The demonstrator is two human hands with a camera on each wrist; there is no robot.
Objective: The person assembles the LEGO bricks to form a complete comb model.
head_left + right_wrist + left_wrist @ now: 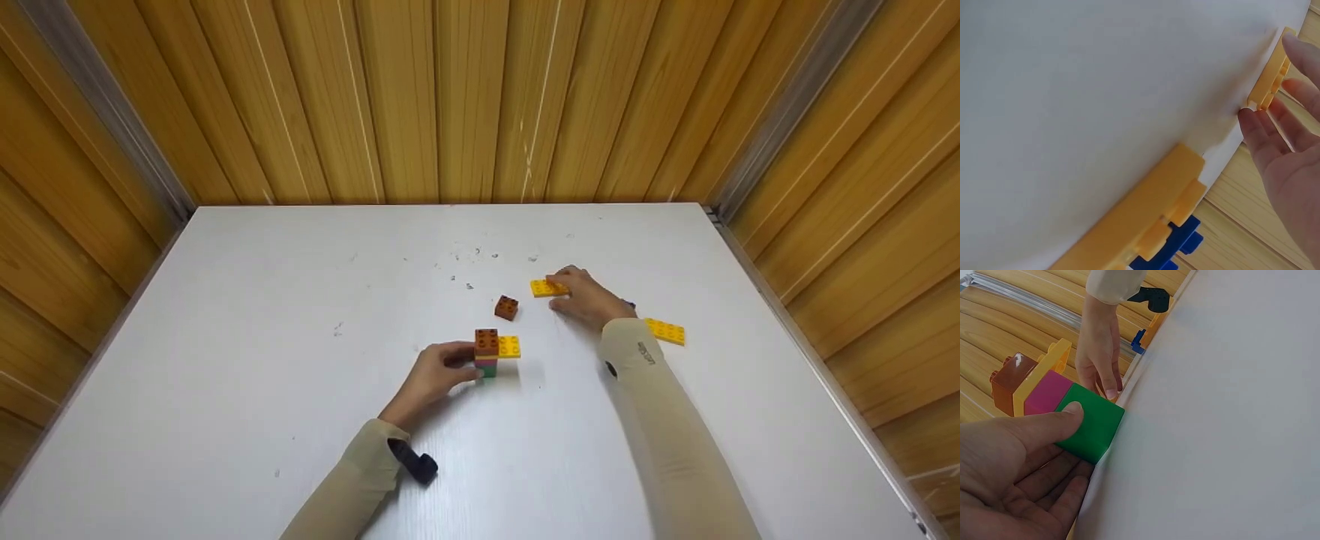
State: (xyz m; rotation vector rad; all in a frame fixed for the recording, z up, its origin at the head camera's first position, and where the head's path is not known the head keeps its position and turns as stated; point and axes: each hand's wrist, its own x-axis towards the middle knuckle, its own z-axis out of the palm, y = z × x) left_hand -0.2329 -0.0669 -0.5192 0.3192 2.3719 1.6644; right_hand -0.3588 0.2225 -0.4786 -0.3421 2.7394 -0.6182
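My left hand (pixel 435 375) grips a small block tower upright, thumb on the green block (pixel 1092 422) at its bottom. Above that come a magenta block (pixel 1049 392), a yellow plate (pixel 510 346) jutting out to the right, and a brown block (pixel 486 341) on top. Farther back, my right hand (pixel 589 296) is at another yellow plate (pixel 541 289) lying on the table. Its fingers are spread round that plate; in the head view one finger overlaps the plate and the thumb stands apart from it.
A loose brown block (pixel 506 307) lies between the hands. Beside the right forearm is another yellow plate (pixel 666 331), with a blue block (pixel 1185 236) near it, mostly hidden in the head view. The white table (pixel 225 337) meets wood-look panels (pixel 465 97) at the back.
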